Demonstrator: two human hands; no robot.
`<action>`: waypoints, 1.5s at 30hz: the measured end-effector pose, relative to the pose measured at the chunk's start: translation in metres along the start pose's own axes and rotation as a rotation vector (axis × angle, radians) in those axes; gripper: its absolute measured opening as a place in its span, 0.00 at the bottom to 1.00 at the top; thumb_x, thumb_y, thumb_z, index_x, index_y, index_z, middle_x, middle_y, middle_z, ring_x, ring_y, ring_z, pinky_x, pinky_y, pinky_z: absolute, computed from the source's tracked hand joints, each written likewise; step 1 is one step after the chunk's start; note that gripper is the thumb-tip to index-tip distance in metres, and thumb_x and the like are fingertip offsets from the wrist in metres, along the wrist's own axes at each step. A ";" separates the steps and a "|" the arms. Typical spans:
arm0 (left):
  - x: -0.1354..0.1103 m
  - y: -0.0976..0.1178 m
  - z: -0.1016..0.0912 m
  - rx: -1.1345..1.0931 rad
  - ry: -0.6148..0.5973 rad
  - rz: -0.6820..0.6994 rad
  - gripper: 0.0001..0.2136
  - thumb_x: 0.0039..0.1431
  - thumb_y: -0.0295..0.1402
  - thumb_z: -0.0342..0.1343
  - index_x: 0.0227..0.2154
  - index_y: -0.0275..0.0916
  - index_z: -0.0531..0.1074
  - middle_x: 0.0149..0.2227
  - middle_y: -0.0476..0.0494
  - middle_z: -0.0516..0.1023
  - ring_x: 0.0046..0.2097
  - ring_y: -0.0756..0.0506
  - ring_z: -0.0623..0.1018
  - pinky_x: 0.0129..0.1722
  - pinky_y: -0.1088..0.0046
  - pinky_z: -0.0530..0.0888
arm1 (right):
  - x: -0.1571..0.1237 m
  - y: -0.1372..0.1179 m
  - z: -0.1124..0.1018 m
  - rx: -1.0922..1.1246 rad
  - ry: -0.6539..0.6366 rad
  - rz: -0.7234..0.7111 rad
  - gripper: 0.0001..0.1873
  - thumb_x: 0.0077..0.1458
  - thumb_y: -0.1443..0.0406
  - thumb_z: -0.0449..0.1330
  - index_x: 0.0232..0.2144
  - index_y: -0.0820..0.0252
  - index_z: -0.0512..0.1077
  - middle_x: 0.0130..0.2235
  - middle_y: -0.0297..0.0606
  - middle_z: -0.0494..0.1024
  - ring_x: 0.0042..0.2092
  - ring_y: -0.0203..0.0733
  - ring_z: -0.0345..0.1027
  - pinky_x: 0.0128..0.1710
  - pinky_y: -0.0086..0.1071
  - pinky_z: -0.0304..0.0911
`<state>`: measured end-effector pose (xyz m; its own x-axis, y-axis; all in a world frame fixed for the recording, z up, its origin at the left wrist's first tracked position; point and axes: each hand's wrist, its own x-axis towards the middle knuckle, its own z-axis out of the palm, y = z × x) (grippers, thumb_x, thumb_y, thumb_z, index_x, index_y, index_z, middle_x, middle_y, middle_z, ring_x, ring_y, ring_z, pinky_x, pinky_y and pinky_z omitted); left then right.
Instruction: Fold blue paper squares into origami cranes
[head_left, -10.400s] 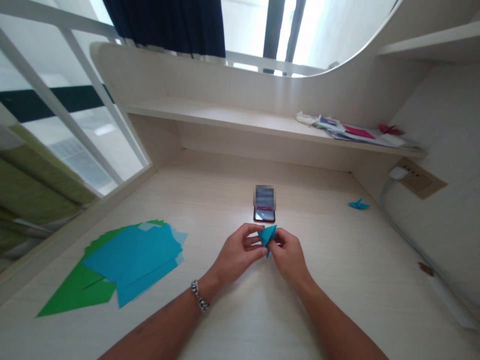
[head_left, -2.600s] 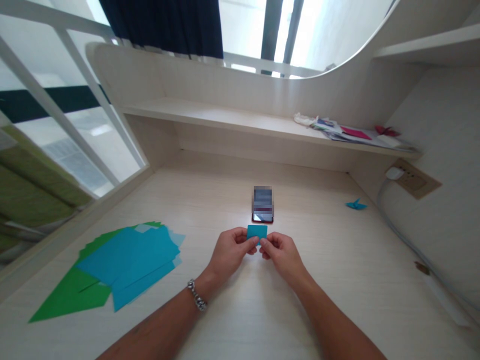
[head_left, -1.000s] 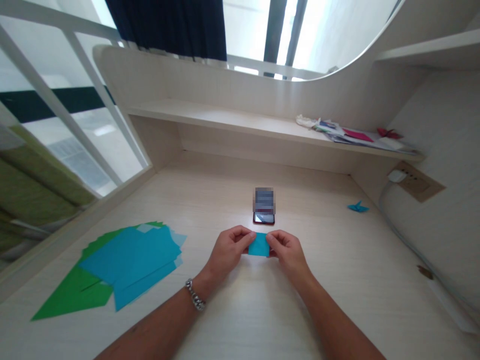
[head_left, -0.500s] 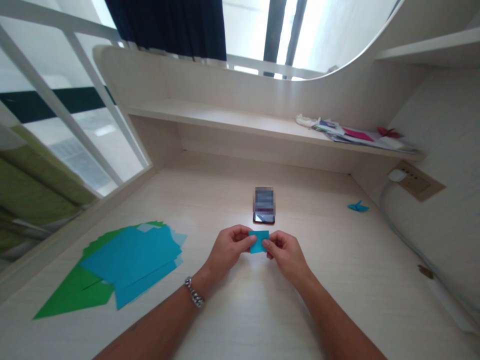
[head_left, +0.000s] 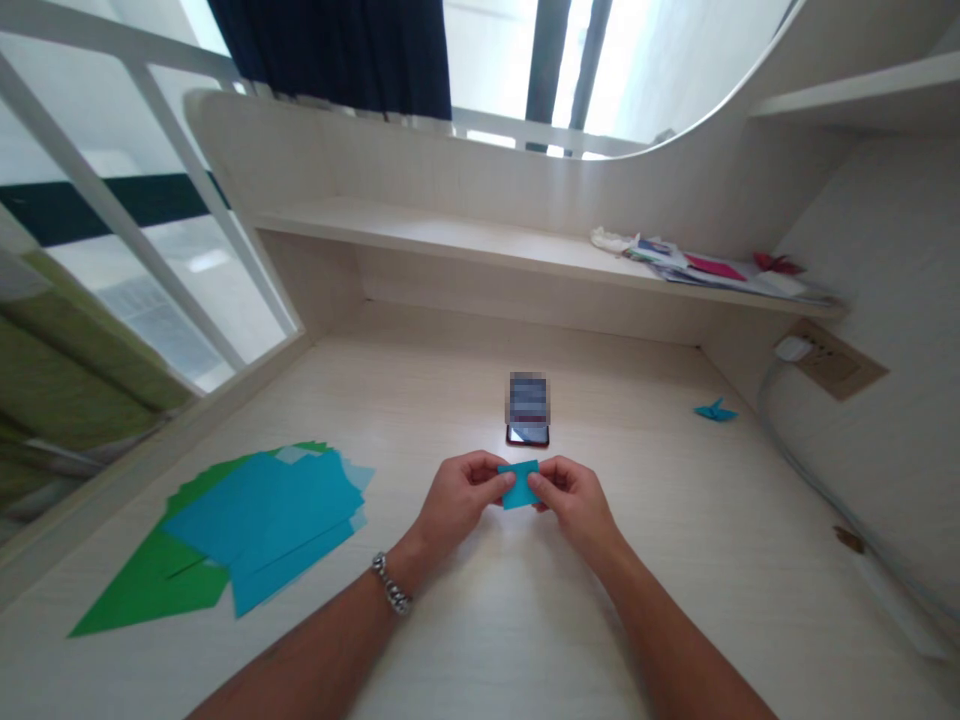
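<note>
A small folded piece of blue paper (head_left: 519, 483) is held just above the pale wooden desk (head_left: 420, 400), pinched between both hands. My left hand (head_left: 459, 498) grips its left edge with thumb and fingers closed; a metal bracelet sits on that wrist. My right hand (head_left: 571, 506) pinches its right edge, fingers curled. A phone (head_left: 529, 411) lies on the desk just beyond the paper.
A fanned stack of blue and green paper sheets (head_left: 240, 530) lies at the left. A small blue folded paper figure (head_left: 715, 410) rests at the far right. The shelf (head_left: 450, 235) holds papers and a red folded figure (head_left: 776, 263). A cable and wall socket (head_left: 821, 360) are at right.
The folded paper went from a pointed triangular shape to a small rectangle. In the last second both hands lifted it slightly and shifted their pinch on its edges.
</note>
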<state>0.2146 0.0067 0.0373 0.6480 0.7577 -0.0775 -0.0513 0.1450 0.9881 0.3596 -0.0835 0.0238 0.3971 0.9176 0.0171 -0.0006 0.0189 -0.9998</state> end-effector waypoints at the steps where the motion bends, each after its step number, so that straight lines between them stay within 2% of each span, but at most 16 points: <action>1: 0.000 0.000 0.000 0.005 0.002 0.001 0.09 0.45 0.31 0.64 0.29 0.32 0.75 0.25 0.44 0.78 0.28 0.49 0.75 0.28 0.75 0.72 | 0.000 0.000 0.000 0.010 0.001 0.006 0.10 0.48 0.60 0.64 0.29 0.62 0.72 0.24 0.33 0.73 0.25 0.35 0.64 0.24 0.28 0.61; 6: 0.000 -0.001 0.000 0.008 -0.008 0.008 0.09 0.45 0.31 0.64 0.29 0.32 0.75 0.25 0.45 0.78 0.28 0.48 0.75 0.28 0.75 0.72 | 0.000 -0.002 0.001 0.013 0.021 0.003 0.11 0.47 0.60 0.65 0.27 0.62 0.71 0.22 0.32 0.72 0.24 0.34 0.63 0.24 0.28 0.61; 12: 0.001 -0.001 -0.001 0.004 0.003 0.015 0.09 0.45 0.32 0.65 0.30 0.32 0.75 0.26 0.45 0.78 0.28 0.48 0.75 0.29 0.75 0.72 | 0.000 -0.003 0.000 0.031 0.008 0.030 0.13 0.47 0.58 0.64 0.31 0.62 0.73 0.25 0.34 0.74 0.26 0.36 0.66 0.25 0.29 0.63; 17: 0.001 0.000 -0.001 0.005 -0.018 0.019 0.10 0.45 0.32 0.65 0.30 0.33 0.75 0.25 0.46 0.78 0.28 0.48 0.76 0.28 0.75 0.72 | -0.001 -0.003 -0.001 0.006 0.017 0.002 0.11 0.47 0.59 0.64 0.27 0.63 0.73 0.23 0.33 0.73 0.25 0.35 0.65 0.25 0.29 0.63; 21: 0.001 0.001 -0.001 0.024 -0.068 0.010 0.09 0.45 0.33 0.65 0.28 0.32 0.75 0.24 0.46 0.77 0.27 0.49 0.75 0.28 0.74 0.72 | -0.001 -0.005 -0.001 0.026 -0.004 0.050 0.10 0.44 0.62 0.66 0.30 0.62 0.74 0.26 0.34 0.76 0.27 0.37 0.67 0.26 0.29 0.64; 26: 0.002 0.002 -0.004 0.062 -0.081 0.004 0.09 0.46 0.31 0.64 0.30 0.32 0.75 0.26 0.43 0.78 0.29 0.48 0.76 0.30 0.73 0.73 | -0.002 -0.008 -0.001 0.039 -0.019 0.069 0.07 0.42 0.64 0.67 0.25 0.63 0.75 0.24 0.34 0.76 0.25 0.35 0.67 0.26 0.29 0.63; 33: 0.001 0.005 -0.008 0.107 -0.146 -0.011 0.07 0.45 0.29 0.63 0.29 0.32 0.75 0.24 0.45 0.77 0.27 0.49 0.75 0.28 0.73 0.73 | -0.006 -0.012 -0.002 0.050 -0.087 0.154 0.11 0.42 0.62 0.67 0.29 0.63 0.79 0.26 0.38 0.79 0.27 0.40 0.71 0.28 0.33 0.67; 39: 0.001 0.012 -0.010 0.104 -0.129 -0.031 0.05 0.44 0.27 0.62 0.28 0.32 0.76 0.23 0.47 0.76 0.25 0.50 0.73 0.26 0.75 0.72 | -0.009 -0.017 -0.002 0.151 -0.127 0.221 0.14 0.40 0.63 0.68 0.33 0.62 0.80 0.29 0.40 0.80 0.30 0.41 0.72 0.30 0.34 0.70; 45: 0.000 0.012 -0.010 0.057 -0.147 -0.008 0.04 0.45 0.27 0.60 0.27 0.33 0.75 0.23 0.49 0.74 0.25 0.51 0.73 0.25 0.76 0.71 | -0.007 -0.015 0.002 0.166 -0.033 0.204 0.15 0.37 0.63 0.69 0.32 0.61 0.81 0.28 0.41 0.81 0.29 0.42 0.73 0.28 0.36 0.71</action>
<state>0.2066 0.0152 0.0481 0.7530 0.6544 -0.0695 -0.0048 0.1110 0.9938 0.3547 -0.0898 0.0389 0.3433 0.9215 -0.1819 -0.2297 -0.1054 -0.9675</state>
